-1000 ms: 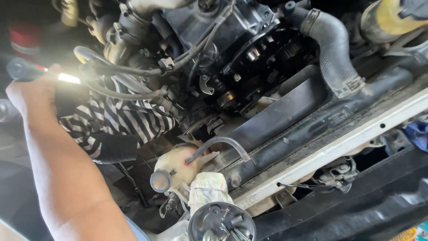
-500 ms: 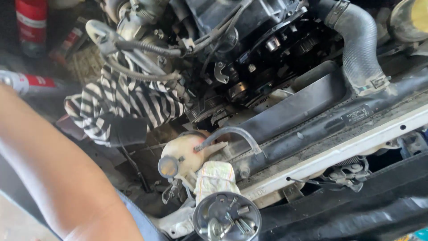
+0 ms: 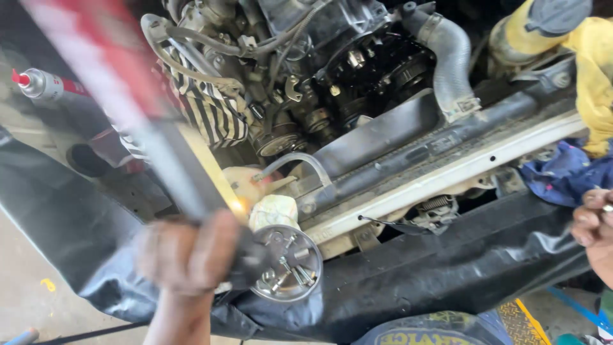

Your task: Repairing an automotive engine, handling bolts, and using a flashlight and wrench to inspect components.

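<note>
A long red and grey tool [image 3: 121, 102], heavily blurred, runs from the upper left corner down to the lower middle of the view, where its lower end sits in the left hand [image 3: 188, 259]. The fingers are wrapped around that end in a closed fist, so the tool rises up and to the left out of the top of the grip; the blur hides what kind of tool it is. A small bright glint shows just above the fist, beside the shaft.

Just to the right of the fist, almost touching it, a round metal tray [image 3: 285, 263] with bolts and small parts rests on the black cover [image 3: 447, 268] draped over the car's front. Above the tray sit a crumpled rag [image 3: 274, 211] and a pale reservoir [image 3: 246, 182].

The right hand [image 3: 594, 223] shows only at the right edge, fingers curled; I cannot tell whether it holds anything.

Farther out lie the engine [image 3: 345, 70], a black-and-white striped cloth [image 3: 211, 115], a radiator hose [image 3: 450, 57], a spray can [image 3: 45, 84] at the left, and a yellow cloth [image 3: 597, 76] at the upper right.
</note>
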